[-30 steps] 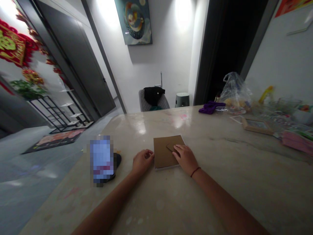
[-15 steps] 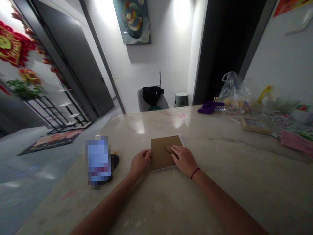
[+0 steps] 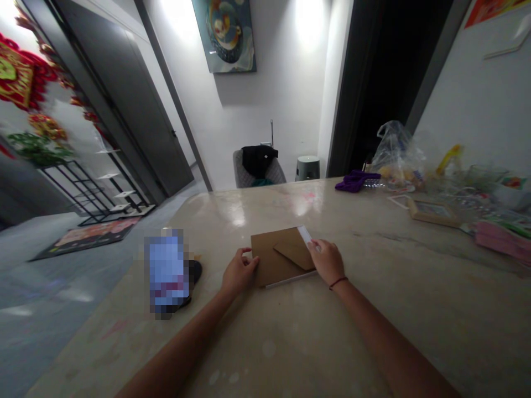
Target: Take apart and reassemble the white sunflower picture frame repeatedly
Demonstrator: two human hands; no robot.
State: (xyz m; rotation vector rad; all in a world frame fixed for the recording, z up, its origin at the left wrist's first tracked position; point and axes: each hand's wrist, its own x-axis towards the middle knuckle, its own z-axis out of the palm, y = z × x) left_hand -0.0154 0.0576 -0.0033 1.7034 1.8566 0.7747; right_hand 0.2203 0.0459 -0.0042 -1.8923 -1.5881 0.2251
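A picture frame [image 3: 305, 234] lies face down on the table in front of me. Its brown backing board [image 3: 265, 249] carries an angled stand flap [image 3: 295, 255], and strips of white show along the right and lower edges. My left hand [image 3: 241, 270] grips the board's left edge, thumb on top and the other fingers curled at the side. At the right edge, my right hand [image 3: 327, 258] pinches the white part, its thumb and fingers closed. The underside of the frame is hidden.
A phone with a blurred-out screen [image 3: 168, 271] stands on a dark holder at the left. Toward the back right are a purple cloth [image 3: 355, 181], a plastic bag [image 3: 396, 155], a wooden frame [image 3: 433, 212] and a pink item [image 3: 501, 239]. A chair [image 3: 243, 166] stands beyond the table.
My right hand has slid right, off the middle of the board to its right edge. The backing board sits slightly further left, showing a wider white strip, and the stand flap looks more raised.
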